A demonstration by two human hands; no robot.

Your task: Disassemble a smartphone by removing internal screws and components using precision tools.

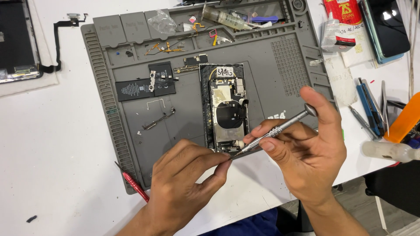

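The right hand [306, 153] holds a screwdriver [273, 131] in a closed grip, its tip at the phone [225, 109]; the left hand [188, 175] pinches fingertips at that tip.

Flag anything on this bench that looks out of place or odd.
The red screwdriver lies half off the grey mat, at its lower left corner. A small black scrap sits alone on the white table.

free: bare mat [183, 126] left of phone [225, 109] | blocked: tools [369, 107] right
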